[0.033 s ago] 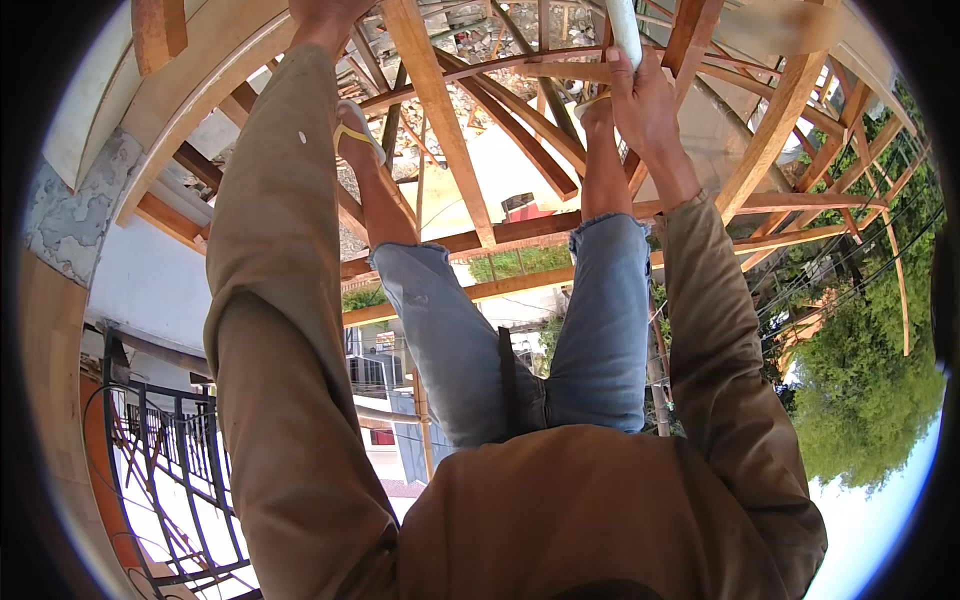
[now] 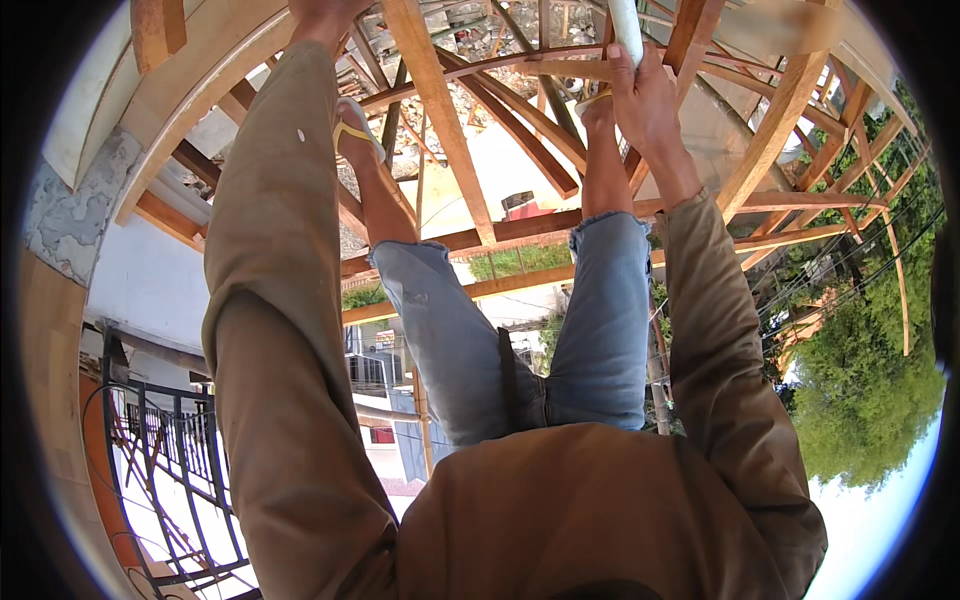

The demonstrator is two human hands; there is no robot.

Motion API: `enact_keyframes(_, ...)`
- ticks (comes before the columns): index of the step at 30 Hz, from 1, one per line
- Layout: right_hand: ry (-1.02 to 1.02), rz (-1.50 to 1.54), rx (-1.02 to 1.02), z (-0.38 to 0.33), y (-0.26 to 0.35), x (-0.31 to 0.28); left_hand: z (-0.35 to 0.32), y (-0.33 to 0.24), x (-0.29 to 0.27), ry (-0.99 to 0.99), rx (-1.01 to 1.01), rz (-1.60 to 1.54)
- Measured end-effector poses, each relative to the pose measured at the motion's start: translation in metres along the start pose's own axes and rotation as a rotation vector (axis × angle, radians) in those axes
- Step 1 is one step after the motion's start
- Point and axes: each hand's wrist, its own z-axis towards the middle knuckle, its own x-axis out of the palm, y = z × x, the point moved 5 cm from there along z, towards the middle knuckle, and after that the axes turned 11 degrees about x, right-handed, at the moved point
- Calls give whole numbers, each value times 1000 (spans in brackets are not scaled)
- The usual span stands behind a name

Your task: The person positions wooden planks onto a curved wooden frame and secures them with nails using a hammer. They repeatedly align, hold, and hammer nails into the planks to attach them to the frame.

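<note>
My right hand (image 2: 648, 110) is wrapped round a pale blue-white rod (image 2: 626, 30) at the upper right. The rod's far end runs out of the top of the picture, so I cannot tell what it belongs to. My left hand (image 2: 325, 14) reaches to the upper edge beside a wooden beam (image 2: 430, 90). Its fingers are cut off from view, and whether it holds anything is hidden. Below the right hand, my sandalled feet stand among the timber of an open wooden frame.
Crossing beams and a long rafter (image 2: 775, 135) surround me at a height. Through the gaps show rubble (image 2: 470, 110) and ground far below. A wall with peeling paint (image 2: 70, 215) and a black metal railing (image 2: 180, 450) lie left; trees (image 2: 870, 400) and cables lie right.
</note>
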Motion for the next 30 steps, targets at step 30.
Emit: enact_keyframes(30,254,-35,-340,13,209,-28,7,3,-4,-118,40,-133)
